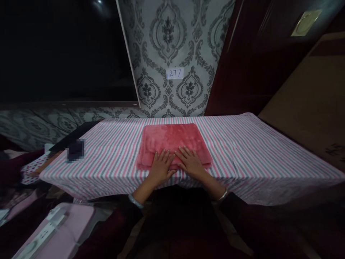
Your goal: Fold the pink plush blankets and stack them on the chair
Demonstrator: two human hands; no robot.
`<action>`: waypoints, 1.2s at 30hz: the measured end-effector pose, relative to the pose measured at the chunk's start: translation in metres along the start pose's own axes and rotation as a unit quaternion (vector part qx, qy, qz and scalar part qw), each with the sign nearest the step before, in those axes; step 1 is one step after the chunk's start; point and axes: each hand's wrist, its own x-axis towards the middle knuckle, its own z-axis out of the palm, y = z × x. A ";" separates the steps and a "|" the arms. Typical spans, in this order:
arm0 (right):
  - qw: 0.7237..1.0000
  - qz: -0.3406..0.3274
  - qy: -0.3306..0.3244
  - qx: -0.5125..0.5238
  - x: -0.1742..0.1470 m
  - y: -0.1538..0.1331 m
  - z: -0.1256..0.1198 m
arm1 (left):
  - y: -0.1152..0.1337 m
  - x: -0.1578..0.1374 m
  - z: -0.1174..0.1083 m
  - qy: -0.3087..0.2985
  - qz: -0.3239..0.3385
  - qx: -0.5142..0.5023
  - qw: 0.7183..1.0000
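A folded piece of soft, plush red-pink cloth (172,135) lies flat near the middle of the striped tablecloth (231,151). Its layers show along the near and left edges. My left hand (161,167) rests palm down on the near part of the cloth, fingers spread and pointing away from me. Beside it, my right hand (191,162) is also laid flat on the cloth with its fingers apart. The two thumbs point toward each other close to the near edge. Neither hand grips anything.
A blurred-out dark item (75,151) sits at the table's left end. Behind the table are patterned wallpaper with a paper label (175,73), a large dark screen (64,54) and a dark red door (242,54). A power strip (43,235) lies on a pink surface at lower left.
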 end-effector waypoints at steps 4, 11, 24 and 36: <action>0.996 0.076 0.028 -0.023 -0.015 0.020 0.000 | -0.027 -0.015 -0.005 0.022 -0.081 0.031 0.996; 0.993 0.066 0.094 -0.029 -0.038 0.037 0.020 | -0.055 -0.038 0.004 0.048 -0.084 0.024 0.995; 0.989 0.126 0.069 0.023 0.066 0.075 -0.053 | -0.090 0.055 -0.051 -0.008 -0.259 -0.014 0.966; 0.970 0.237 0.042 0.012 0.168 0.077 0.008 | -0.116 0.156 0.002 -0.052 -0.269 0.017 0.962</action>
